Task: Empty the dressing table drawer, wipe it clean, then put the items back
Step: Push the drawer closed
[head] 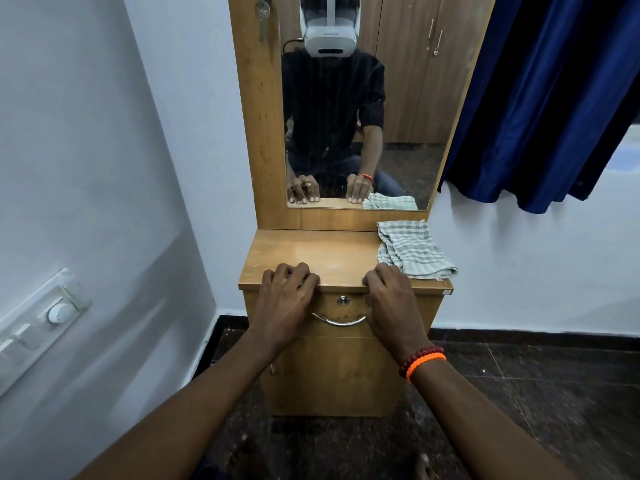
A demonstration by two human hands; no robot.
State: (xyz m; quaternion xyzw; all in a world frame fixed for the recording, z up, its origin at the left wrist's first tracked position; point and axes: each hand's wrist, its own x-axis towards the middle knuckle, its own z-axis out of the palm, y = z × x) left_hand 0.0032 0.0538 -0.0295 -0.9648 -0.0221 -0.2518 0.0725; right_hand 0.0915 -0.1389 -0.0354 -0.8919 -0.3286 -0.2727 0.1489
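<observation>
At the worktop [311,252] edge we rest left hand [285,294] and right hand [389,299], fingers curled over it, holding nothing. Drawer [341,315] sits closed below; cloth [414,249] just beside right hand. Risk: drawer locked, handle [338,321] yank jolts unit.

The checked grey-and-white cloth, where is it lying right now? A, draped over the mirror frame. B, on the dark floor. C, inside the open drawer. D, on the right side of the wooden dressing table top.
D: the checked grey-and-white cloth lies crumpled on the right side of the wooden dressing table top, beside the right hand, while the drawer below is closed.
</observation>
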